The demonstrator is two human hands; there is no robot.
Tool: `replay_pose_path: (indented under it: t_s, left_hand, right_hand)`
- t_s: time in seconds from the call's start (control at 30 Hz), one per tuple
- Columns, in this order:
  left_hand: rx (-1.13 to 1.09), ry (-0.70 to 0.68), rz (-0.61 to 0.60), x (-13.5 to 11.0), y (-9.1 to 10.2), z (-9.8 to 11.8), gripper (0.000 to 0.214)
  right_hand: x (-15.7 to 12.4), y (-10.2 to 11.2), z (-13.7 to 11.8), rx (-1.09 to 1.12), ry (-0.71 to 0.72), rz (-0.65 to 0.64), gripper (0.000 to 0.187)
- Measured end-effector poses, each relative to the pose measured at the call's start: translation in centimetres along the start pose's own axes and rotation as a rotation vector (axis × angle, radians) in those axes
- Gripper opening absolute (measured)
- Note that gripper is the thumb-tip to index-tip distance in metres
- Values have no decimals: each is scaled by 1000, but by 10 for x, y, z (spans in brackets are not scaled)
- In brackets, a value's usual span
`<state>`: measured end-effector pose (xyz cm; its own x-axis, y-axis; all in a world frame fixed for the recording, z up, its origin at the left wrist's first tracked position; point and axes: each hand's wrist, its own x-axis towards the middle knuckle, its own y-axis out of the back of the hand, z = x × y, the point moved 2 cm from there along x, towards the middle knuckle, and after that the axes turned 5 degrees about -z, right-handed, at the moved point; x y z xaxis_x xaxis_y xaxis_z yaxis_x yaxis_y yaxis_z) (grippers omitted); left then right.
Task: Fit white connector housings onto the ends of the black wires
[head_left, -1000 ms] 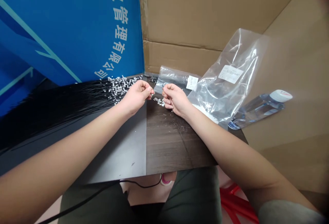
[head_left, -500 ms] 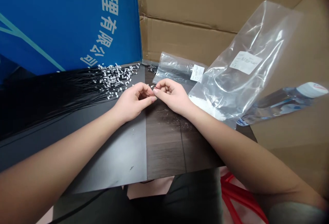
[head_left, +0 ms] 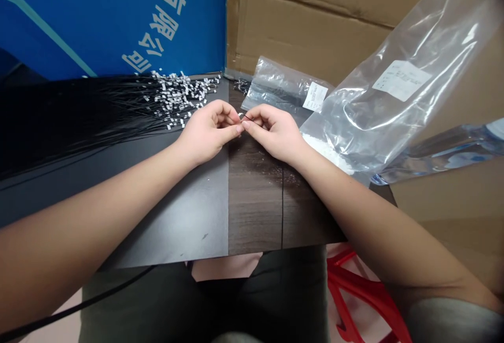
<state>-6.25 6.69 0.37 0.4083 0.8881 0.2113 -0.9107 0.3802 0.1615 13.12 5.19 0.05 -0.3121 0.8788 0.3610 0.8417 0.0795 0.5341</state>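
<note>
a thin black wire (head_left: 245,117) sits pinched between the fingertips of both hands, forearms angled inward over a dark laminate tabletop (head_left: 255,206). the left hand (head_left: 208,132) and right hand (head_left: 273,133) are curled nearly shut, almost touching. beyond the left hand fans a bundle of black wires with small white connectors (head_left: 177,96); beyond the right lies a clear plastic bag (head_left: 277,84).

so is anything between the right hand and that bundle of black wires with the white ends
Yes, the left hand is in the way: it sits between the right hand and the bundle of thin black wires with small white ends, with the fingertips of both hands close together above the dark tabletop.
</note>
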Motion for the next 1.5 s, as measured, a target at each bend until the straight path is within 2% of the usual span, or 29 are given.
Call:
replay_pose_path:
  t_s: [0.17, 0.33, 0.57, 0.73, 0.93, 1.27, 1.5]
  left_hand:
    - [-100, 2, 38, 1, 1, 1, 34]
    - [-173, 16, 61, 1, 1, 1, 35]
    - [-154, -2, 78, 1, 2, 0, 35]
    - [-81, -26, 45, 2, 2, 1, 30]
    - [-10, -35, -10, 0, 0, 5, 29]
    - [-89, -21, -16, -2, 2, 4, 43]
    - [-122, 10, -8, -3, 3, 4, 47]
  right_hand:
    - [1, 1, 1, 1, 28, -7, 18]
    - [0, 1, -3, 24, 21, 19, 9]
    - [-1, 1, -5, 8, 16, 22, 9]
    - [0, 7, -6, -23, 32, 34, 10]
    - [-1, 10, -8, -88, 99, -35, 22]
    - [-3, 9, -10, -112, 127, -58, 25]
    - [-3, 9, -14, -82, 157, -36, 19]
